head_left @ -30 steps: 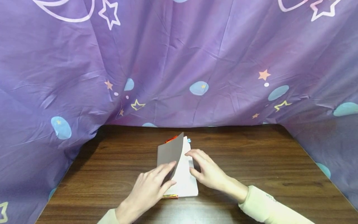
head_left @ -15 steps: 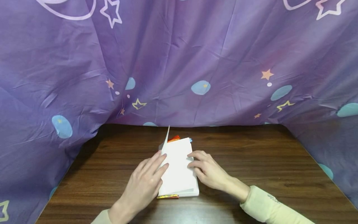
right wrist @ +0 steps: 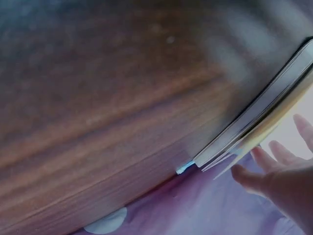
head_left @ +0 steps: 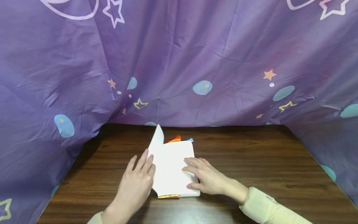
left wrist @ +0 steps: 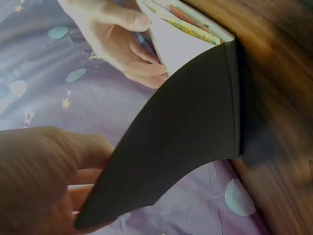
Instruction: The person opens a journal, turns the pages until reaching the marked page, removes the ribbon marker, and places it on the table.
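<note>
A notebook [head_left: 173, 169] lies spread on the table, its bright white page facing up. Its dark grey cover [left wrist: 166, 127] stands raised on the left side and curves in the left wrist view. My left hand [head_left: 135, 183] has its fingers extended against the inner side of that raised cover, some hidden behind it in the left wrist view. My right hand [head_left: 208, 177] rests its fingertips on the page's right edge, thumb and fingers spread. A red and yellow strip [head_left: 168, 196] pokes out at the bottom. Orange-red tassel [head_left: 175, 139] and blue tassel [head_left: 190, 140] show at the top.
The brown wooden table [head_left: 251, 161] extends around the notebook on all sides. A purple curtain [head_left: 173, 71] with stars and planets hangs behind and along both sides of the table.
The grey cover has swung from over the pages out to the left, uncovering the white page. My left hand moved left with it; my right hand stayed by the right edge.
</note>
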Demonstrator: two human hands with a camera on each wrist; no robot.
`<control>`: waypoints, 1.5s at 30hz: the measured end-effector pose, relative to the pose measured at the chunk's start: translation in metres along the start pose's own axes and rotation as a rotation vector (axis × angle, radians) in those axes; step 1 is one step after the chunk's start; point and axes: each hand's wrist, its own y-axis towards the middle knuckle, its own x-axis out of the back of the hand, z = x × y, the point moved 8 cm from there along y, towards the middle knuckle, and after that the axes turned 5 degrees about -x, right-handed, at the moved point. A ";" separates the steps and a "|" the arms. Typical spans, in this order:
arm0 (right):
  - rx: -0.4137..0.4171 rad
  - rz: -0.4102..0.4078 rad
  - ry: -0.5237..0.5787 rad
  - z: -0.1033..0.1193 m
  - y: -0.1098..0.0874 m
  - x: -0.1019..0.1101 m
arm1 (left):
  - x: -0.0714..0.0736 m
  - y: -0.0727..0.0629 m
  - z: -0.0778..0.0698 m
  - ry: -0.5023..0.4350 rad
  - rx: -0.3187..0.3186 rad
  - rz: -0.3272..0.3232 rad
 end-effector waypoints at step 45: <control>-0.126 0.190 0.048 0.006 -0.005 -0.001 | -0.067 0.000 0.081 -0.520 0.295 0.242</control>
